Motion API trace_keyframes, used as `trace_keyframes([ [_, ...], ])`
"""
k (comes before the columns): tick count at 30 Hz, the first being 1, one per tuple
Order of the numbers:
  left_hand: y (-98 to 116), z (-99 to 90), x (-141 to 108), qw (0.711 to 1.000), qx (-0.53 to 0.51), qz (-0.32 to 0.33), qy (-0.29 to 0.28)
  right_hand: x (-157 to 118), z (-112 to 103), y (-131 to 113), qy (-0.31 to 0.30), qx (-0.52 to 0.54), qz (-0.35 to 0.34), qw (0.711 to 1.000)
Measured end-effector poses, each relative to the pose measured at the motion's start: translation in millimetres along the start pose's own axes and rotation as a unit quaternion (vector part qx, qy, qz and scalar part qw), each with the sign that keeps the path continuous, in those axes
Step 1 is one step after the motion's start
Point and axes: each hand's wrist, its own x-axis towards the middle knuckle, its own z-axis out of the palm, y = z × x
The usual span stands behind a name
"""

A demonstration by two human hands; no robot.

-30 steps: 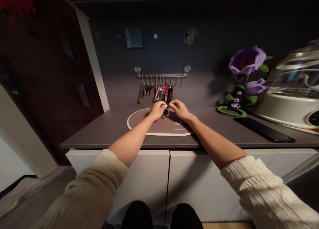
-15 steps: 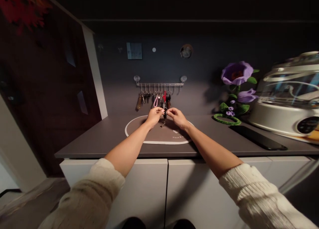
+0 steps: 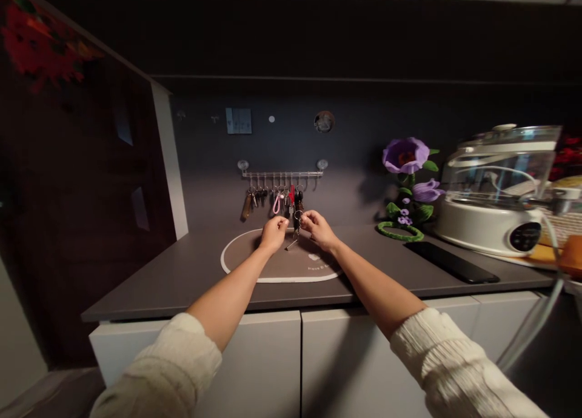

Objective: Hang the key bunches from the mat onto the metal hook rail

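Observation:
A bunch of keys [image 3: 296,225] on a ring hangs from the pinched fingers of my right hand [image 3: 319,228], above the brown oval mat [image 3: 245,254]. Just left of the bunch is my left hand [image 3: 274,232], its fingers curled together; whether something small is between them is hidden. Behind both hands a clear hook rail [image 3: 282,174] on the wall holds several key bunches, among them a brown fob [image 3: 246,206], a pink loop [image 3: 276,204] and a red tag [image 3: 291,194].
On the right of the counter [image 3: 154,278] stand a purple flower ornament [image 3: 406,156], a black phone [image 3: 450,262] and a white appliance [image 3: 482,224] with a clear top. A shelf [image 3: 318,36] overhangs the back.
My left hand has moved away from the keys, leaving a small gap. The keys stay in my right hand. The view has tilted up and shifted right.

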Motion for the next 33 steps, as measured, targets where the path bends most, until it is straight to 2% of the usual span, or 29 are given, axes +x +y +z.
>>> trace_keyframes([
  [5, -4.3, 2.1, -3.9, 0.99, 0.128, 0.055, -0.022, 3.3, -3.1, -9.9, 0.057, 0.042, 0.037, 0.997],
  [9, -5.5, 4.0, -5.2, 0.982, 0.173, 0.067, -0.037, 16.2, -8.0, -20.1, 0.089, 0.063, 0.045, 0.993],
  [14, -4.6, 6.1, -6.3, 0.978, 0.187, 0.069, -0.061, 40.1, -12.3, -33.4, 0.121, 0.084, 0.046, 0.988],
  [21, -2.3, 6.2, -8.5, 0.975, 0.198, 0.066, -0.075, 70.0, -15.6, -47.0, 0.133, 0.075, 0.05, 0.987],
  [29, -3.2, 6.7, -8.1, 0.973, 0.206, 0.069, -0.08, 94.5, -18.0, -44.2, 0.188, 0.073, 0.084, 0.976],
  [33, -2.6, 6.5, -8.8, 0.974, 0.201, 0.071, -0.081, 100.5, -17.8, -40.3, 0.194, 0.062, 0.084, 0.976],
])
